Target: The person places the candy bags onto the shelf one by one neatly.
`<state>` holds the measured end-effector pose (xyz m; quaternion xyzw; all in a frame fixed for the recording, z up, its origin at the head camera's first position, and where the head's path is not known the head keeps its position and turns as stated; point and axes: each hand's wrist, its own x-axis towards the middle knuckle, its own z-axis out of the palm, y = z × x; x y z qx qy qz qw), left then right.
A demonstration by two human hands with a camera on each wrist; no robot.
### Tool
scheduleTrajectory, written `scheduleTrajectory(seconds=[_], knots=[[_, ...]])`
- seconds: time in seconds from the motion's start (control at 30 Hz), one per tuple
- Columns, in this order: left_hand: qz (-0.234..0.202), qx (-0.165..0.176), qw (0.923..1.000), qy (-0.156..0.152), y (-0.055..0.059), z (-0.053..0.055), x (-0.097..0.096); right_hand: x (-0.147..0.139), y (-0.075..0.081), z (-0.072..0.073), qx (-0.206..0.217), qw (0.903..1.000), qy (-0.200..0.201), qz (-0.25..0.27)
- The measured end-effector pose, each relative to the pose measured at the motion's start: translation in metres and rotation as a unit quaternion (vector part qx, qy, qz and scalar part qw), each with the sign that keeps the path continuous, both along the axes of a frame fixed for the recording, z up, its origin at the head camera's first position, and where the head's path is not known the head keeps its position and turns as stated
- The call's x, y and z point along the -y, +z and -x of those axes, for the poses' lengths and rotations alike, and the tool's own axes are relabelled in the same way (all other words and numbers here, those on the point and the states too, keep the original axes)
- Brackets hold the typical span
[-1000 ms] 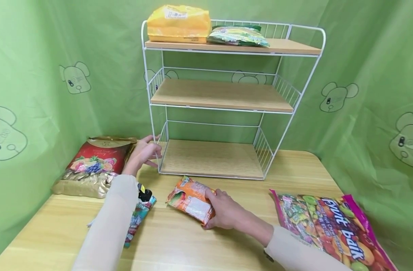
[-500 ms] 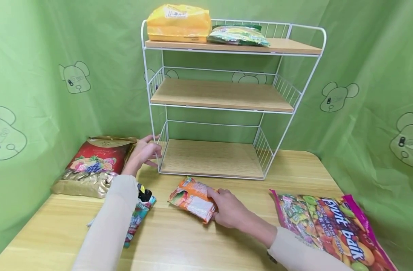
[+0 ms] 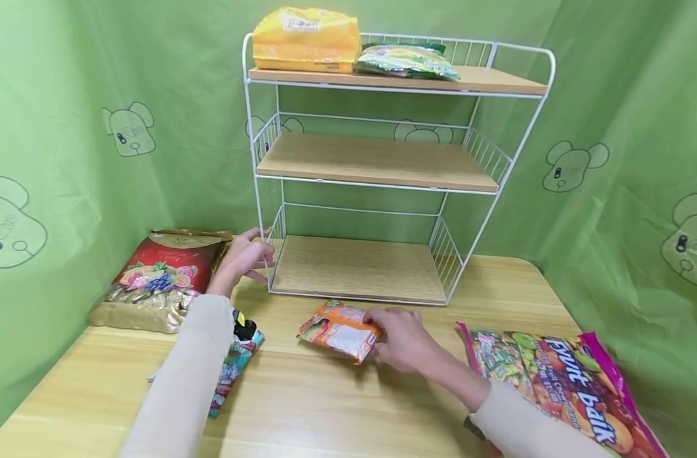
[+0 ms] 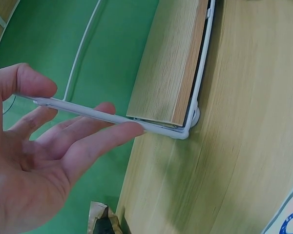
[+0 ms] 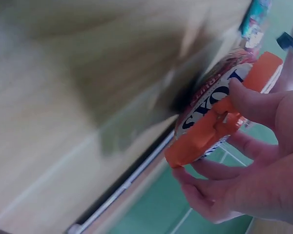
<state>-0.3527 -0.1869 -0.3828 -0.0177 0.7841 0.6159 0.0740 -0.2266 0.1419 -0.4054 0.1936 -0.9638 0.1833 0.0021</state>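
My left hand [image 3: 247,257] grips the lower left upright of a white wire rack [image 3: 259,210] with wooden shelves. In the left wrist view the thumb lies on one side of the white rod [image 4: 112,117] and the fingers on the other. My right hand [image 3: 404,340] holds an orange candy bag [image 3: 344,329] by its right end, just in front of the rack's bottom shelf [image 3: 354,267]. The right wrist view shows thumb and fingers pinching the bag's orange end [image 5: 200,141], with a shadow on the table beside it.
A yellow bag [image 3: 305,41] and a green bag [image 3: 406,60] lie on the top shelf. A red and gold candy bag [image 3: 159,277] lies at left, a teal bag [image 3: 231,372] partly under the left forearm. At right lies a pink-edged fruit candy bag [image 3: 560,381].
My right hand has moved a little right and away from me with the orange candy bag, turning it slightly. The left hand keeps its place on the rack.
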Motion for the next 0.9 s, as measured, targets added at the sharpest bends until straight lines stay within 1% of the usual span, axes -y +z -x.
scheduleTrajectory(seconds=[0.1, 0.2, 0.3, 0.4, 0.53, 0.73, 0.8, 0.9], knots=[[0.003, -0.002, 1.0000, 0.001, 0.000, 0.000, 0.000, 0.000, 0.010, 0.002, -0.011, 0.9999, -0.006, 0.004], [0.002, 0.000, 1.0000, -0.001, 0.000, 0.000, 0.000, -0.001, 0.020, 0.004, -0.010, 0.9998, -0.014, 0.012], [0.001, 0.000, 1.0000, -0.002, 0.001, 0.000, 0.000, -0.003, 0.027, 0.007, 0.005, 0.9987, -0.024, 0.044], [-0.001, -0.002, 1.0000, -0.004, 0.002, 0.001, 0.000, -0.007, 0.031, 0.010, 0.007, 0.9961, -0.021, 0.086], [-0.004, -0.001, 1.0000, -0.005, 0.001, 0.000, -0.001, -0.013, 0.035, 0.014, 0.006, 0.9934, -0.013, 0.114], [-0.011, 0.003, 0.9999, -0.005, -0.002, 0.002, 0.002, -0.024, 0.041, 0.023, 0.034, 0.9896, -0.006, 0.140], [-0.015, 0.008, 0.9998, -0.005, -0.002, 0.002, 0.002, -0.028, 0.042, 0.026, 0.043, 0.9878, -0.009, 0.150], [-0.016, 0.012, 0.9998, -0.005, -0.002, 0.003, 0.002, -0.035, 0.043, 0.030, 0.068, 0.9829, -0.019, 0.170]])
